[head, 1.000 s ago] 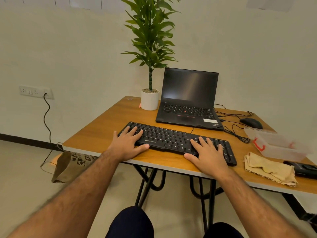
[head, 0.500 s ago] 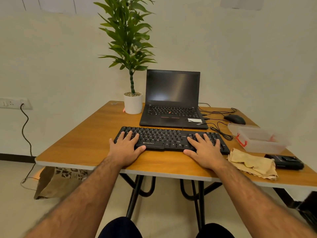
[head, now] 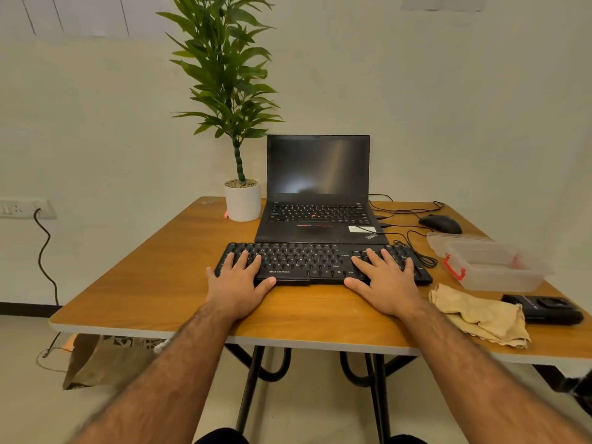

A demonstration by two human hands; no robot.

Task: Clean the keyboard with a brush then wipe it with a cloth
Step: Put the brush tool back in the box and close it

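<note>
Two hands rest flat on the keyboard, lying crosswise.

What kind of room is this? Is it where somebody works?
Probably yes: it looks like a small office or home work corner. A wooden desk holds an open laptop, a black keyboard with both hands resting on it, and a mouse. A potted plant stands by a plain wall.

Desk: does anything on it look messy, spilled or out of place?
Nothing spilled or broken. The cloth lies crumpled near the table's front edge, and cables are tangled loosely behind the keyboard. Both hands rest flat on the keyboard. No brush shows.
</note>
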